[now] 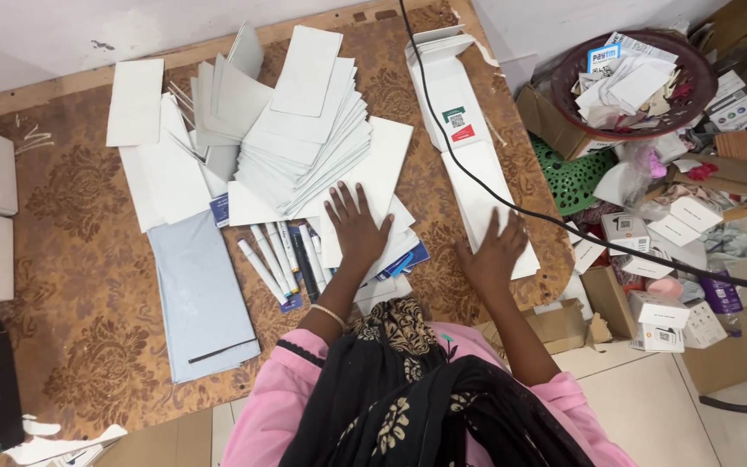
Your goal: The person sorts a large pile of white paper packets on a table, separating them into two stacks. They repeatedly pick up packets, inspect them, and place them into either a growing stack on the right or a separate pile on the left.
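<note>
Cards (373, 186) lie white and flat under our left hand (356, 227), its grip released, fingers spread, pressing so they stay put. Our right hand (494, 251), likewise unclenched, rests flat on a long white box (486, 195). Beside the left lie white pens (274, 259) in a row, a fanned stack (304, 147) beyond, all on the patterned surface (88, 268)

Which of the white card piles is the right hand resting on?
The right hand lies flat on the long narrow strip under the black cable. The left hand rests on the fanned stack.
</note>
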